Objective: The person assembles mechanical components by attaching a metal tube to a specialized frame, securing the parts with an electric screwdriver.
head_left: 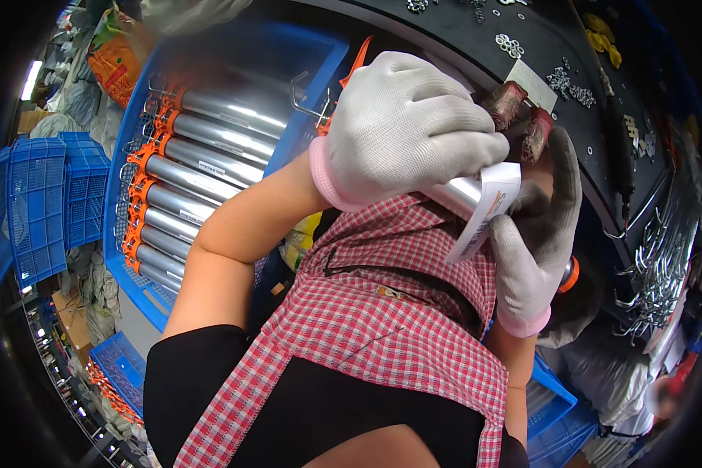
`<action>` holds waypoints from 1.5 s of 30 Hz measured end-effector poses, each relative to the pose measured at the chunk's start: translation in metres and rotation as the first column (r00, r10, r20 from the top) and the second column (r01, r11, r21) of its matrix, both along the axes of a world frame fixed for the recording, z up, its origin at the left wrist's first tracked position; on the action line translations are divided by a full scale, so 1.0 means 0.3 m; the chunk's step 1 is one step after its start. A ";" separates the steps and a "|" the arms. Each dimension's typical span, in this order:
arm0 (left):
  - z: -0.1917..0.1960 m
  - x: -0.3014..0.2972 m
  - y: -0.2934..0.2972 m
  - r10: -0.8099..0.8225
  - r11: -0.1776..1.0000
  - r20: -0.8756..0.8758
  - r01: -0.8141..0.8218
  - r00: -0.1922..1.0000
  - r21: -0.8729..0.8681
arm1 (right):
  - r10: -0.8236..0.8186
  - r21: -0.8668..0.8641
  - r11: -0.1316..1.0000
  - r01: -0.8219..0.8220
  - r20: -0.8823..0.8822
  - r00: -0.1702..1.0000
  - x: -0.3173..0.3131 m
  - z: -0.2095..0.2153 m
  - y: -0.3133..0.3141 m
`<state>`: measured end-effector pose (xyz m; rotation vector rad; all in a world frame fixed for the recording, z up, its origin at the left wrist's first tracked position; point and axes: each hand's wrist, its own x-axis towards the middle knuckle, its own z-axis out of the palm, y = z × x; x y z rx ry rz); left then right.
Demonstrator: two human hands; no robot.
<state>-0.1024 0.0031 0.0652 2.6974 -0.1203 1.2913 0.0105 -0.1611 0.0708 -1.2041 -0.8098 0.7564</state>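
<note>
One metal tube (454,193): I am seeing it slanting in front of a red checked apron (413,312), much of its length hiding from me.
Left hand (417,129): white-gloved, it is lying over the tube with fingers curled and its back facing me; the underside is hiding, so I cannot tell whether it is gripping.
Right hand (538,234): gloved, it is resting its thumb at the label's edge, one finger pointing up; I cannot tell whether it is pinching.
White label (487,210): it is crossing the tube between both hands, its lower end sticking out over the apron.
Blue crate (144,300): it is standing at the left, holding a row of silver tubes (187,178) with orange fittings.
Dark table (554,35): it is bearing washers (509,45).
</note>
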 end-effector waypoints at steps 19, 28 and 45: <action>-0.021 -0.024 -0.045 -0.112 0.979 -0.026 0.115 0.993 0.171 | -0.163 -0.130 0.981 0.144 -0.150 0.975 -0.031 -0.017 -0.020; -0.037 -0.016 -0.066 -0.133 0.988 -0.015 0.132 0.991 -0.080 | -0.120 0.000 0.993 0.121 0.132 0.984 -0.031 -0.054 -0.066; -0.008 -0.005 -0.144 -0.296 0.486 -0.323 -0.150 0.899 -0.861 | -0.268 0.123 0.939 0.322 0.847 0.459 0.006 -0.046 -0.047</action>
